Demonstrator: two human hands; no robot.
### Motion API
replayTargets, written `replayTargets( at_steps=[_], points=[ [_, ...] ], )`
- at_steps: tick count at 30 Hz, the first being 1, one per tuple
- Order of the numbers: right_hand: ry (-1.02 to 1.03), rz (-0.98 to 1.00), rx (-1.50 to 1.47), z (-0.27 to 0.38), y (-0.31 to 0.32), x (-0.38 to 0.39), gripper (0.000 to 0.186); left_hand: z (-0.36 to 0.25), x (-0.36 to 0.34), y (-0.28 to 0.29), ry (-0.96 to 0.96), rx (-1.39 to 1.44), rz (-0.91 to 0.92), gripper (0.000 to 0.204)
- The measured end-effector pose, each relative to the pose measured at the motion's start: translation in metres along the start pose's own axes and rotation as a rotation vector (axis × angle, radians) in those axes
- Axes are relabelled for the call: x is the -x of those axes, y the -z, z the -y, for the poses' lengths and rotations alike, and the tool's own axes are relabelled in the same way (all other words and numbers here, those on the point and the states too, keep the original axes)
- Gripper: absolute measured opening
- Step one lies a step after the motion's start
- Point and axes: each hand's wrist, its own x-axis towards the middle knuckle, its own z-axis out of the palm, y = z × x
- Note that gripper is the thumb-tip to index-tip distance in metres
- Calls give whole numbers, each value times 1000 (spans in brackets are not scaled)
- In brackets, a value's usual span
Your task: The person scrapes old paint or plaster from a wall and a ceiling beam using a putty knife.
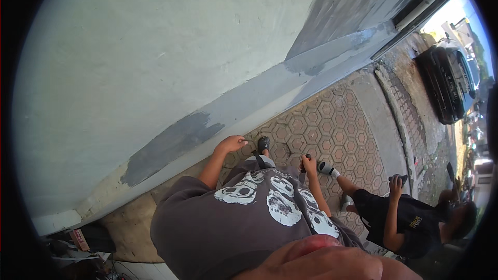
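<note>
Beside the lower wall, my left hand (232,143) hangs with its fingers curled together; whether anything small is in them I cannot make out. Lower in front of my body, my right hand (309,164) is closed round a dark handle (303,168); the rest of that thing is hidden against my shirt. The pale wall (171,41) carries darker grey patches (179,140) low down and farther along. Neither hand touches the wall.
Hexagonal pavers (332,119) cover the ground under my feet. At my right stands another person in black (410,223), a dark object (398,179) in one hand. A parked dark car (441,85) stands farther off. Clutter (78,241) lies at the lower left by the wall.
</note>
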Motion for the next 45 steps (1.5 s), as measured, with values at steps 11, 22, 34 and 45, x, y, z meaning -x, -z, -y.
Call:
replayTargets(
  at_steps=[11, 22, 34, 45],
  points=[
    [864, -193, -675, 459, 103, -143, 50, -278, -67, 170, -454, 93, -614, 31],
    [1308, 231, -951, 690, 119, -238, 42, -365, -76, 247, -499, 210, -1401, 52],
    [1308, 264, -912, 704, 112, -245, 48, -357, -105, 257, -473, 403, -1512, 66],
    [1243, 260, -1057, 703, 103, -230, 50, -353, -104, 257, -483, 473, -1510, 69]
  ],
)
